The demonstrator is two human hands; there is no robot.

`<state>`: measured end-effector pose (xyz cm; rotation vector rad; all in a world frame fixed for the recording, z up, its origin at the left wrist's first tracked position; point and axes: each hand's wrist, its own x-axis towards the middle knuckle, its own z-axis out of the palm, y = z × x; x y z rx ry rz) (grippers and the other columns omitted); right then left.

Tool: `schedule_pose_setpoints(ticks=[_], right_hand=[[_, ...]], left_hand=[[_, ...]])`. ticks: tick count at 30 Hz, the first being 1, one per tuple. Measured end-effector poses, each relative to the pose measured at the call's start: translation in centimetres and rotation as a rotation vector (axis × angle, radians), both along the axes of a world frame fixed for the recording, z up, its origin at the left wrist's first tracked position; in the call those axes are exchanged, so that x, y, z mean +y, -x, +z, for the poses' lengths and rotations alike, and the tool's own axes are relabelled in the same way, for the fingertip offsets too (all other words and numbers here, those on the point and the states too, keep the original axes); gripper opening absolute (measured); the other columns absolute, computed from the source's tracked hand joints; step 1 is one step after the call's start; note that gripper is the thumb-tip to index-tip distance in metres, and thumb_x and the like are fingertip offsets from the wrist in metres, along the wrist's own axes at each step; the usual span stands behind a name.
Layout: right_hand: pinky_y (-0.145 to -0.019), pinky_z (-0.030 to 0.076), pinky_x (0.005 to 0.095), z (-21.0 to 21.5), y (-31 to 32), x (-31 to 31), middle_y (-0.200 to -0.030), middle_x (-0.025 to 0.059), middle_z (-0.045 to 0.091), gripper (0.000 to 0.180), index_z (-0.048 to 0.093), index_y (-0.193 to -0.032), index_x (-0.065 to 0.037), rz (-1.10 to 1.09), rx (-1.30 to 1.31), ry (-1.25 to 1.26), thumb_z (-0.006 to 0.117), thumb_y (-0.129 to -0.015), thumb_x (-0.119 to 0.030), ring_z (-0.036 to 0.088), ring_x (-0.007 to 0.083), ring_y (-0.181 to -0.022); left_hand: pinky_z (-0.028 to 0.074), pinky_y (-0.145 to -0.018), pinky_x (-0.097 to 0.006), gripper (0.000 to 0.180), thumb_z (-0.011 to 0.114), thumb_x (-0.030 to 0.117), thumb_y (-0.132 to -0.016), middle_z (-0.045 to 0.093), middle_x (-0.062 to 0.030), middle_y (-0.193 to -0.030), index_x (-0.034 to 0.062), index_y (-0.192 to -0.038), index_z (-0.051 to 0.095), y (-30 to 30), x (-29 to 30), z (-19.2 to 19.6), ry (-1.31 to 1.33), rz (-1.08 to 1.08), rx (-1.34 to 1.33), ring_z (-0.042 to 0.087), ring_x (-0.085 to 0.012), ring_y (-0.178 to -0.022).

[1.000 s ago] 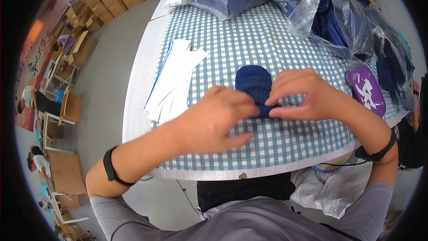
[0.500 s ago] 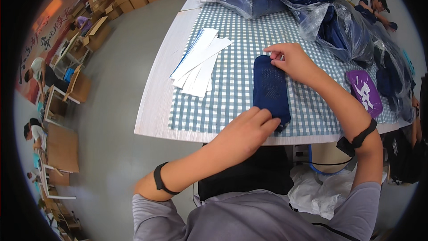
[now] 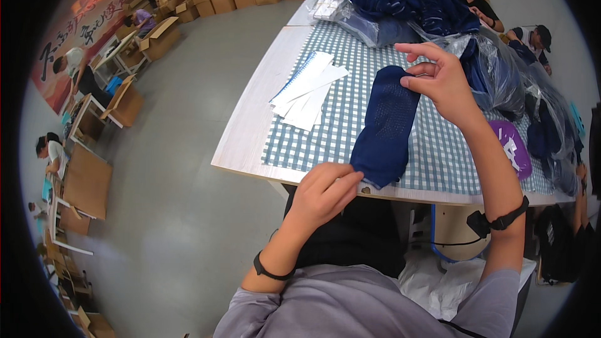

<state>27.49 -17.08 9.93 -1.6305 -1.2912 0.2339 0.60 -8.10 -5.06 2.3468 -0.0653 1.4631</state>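
Note:
A navy knitted piece (image 3: pixel 389 125), long and flat with rows of tiny dots on its face, is stretched out over the near part of the table. My left hand (image 3: pixel 327 193) pinches its near left corner at the table's front edge. At the far right corner, my right hand (image 3: pixel 443 81) grips it between thumb and index finger, the other fingers loosely curled or raised. The piece slants between the hands, its far end tipped to the right. Whether its middle touches the cloth I cannot tell.
A checked cloth (image 3: pixel 300 144) covers much of the table. White paper strips (image 3: pixel 310 94) lie fanned at left, a purple pouch (image 3: pixel 510 147) at right. Navy garments (image 3: pixel 413 3) in clear plastic bags (image 3: pixel 501 81) heap up at the back and right. Other people sit beyond.
The navy piece has turned from lying upright to slanting, its near end swung left. My left hand has moved to its near left corner; my right hand grips its far right corner.

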Motion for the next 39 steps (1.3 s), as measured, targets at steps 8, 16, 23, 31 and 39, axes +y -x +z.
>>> schedule_pose_setpoints(ticks=[8, 16, 23, 31, 39], right_hand=[[-0.088, 0.066, 0.0272, 1.5, 2.7, 2.4, -0.126, 0.0127, 0.073, 0.054, 0.074, -0.139, -0.001, 0.307, 0.285, -0.052, 0.085, -0.087, 0.008, 0.078, 0.0152, -0.098], [-0.086, 0.064, 0.0248, 6.1, 11.5, 0.1, -0.12, 0.0076, 0.071, 0.059, 0.077, -0.137, -0.003, 0.542, 0.243, -0.03, 0.086, -0.08, 0.013, 0.073, 0.0109, -0.094], [-0.076, 0.062, 0.0216, 7.3, 12.2, -2.0, -0.111, 0.012, 0.077, 0.062, 0.079, -0.13, 0.001, 0.608, 0.285, 0.063, 0.086, -0.071, 0.02, 0.068, 0.0086, -0.09], [-0.075, 0.058, 0.0193, 6.4, 10.6, -0.1, -0.095, 0.0025, 0.074, 0.058, 0.077, -0.133, 0.002, 0.432, 0.324, 0.133, 0.093, -0.077, 0.006, 0.07, 0.0054, -0.083], [-0.07, 0.055, 0.0184, 3.8, 6.6, 2.8, -0.092, -0.0013, 0.07, 0.062, 0.076, -0.134, 0.002, 0.357, 0.181, 0.107, 0.093, -0.075, 0.007, 0.065, 0.0035, -0.077]], left_hand=[[0.058, -0.081, -0.038, 0.041, 0.087, -0.003, -0.069, 0.07, -0.0139, -0.106, 0.0016, -0.109, 0.076, 4.8, 0.1, -1.1, 0.113, -0.038, -0.17, 0.071, -0.0278, -0.096], [0.054, -0.106, -0.037, 0.05, 0.09, -0.001, -0.088, 0.073, -0.0118, -0.126, -0.0036, -0.134, 0.069, 2.8, -0.8, 5.0, 0.835, -0.302, -0.227, 0.068, -0.0184, -0.12], [0.063, -0.077, -0.027, 0.027, 0.087, -0.006, -0.09, 0.084, -0.0155, -0.102, -0.0083, -0.116, 0.081, 6.1, -2.8, 6.0, 0.878, -0.295, -0.203, 0.078, -0.0152, -0.087], [0.064, -0.097, -0.034, 0.075, 0.078, -0.013, -0.095, 0.08, -0.0216, -0.124, -0.0056, -0.162, 0.045, 5.0, -2.7, 4.2, 1.182, -0.716, -0.188, 0.078, -0.0225, -0.112], [0.063, -0.1, -0.037, 0.084, 0.069, -0.014, -0.1, 0.075, -0.0285, -0.131, -0.0044, -0.171, 0.026, 3.5, -1.9, 1.2, 1.392, -0.67, -0.03, 0.078, -0.0272, -0.116]])
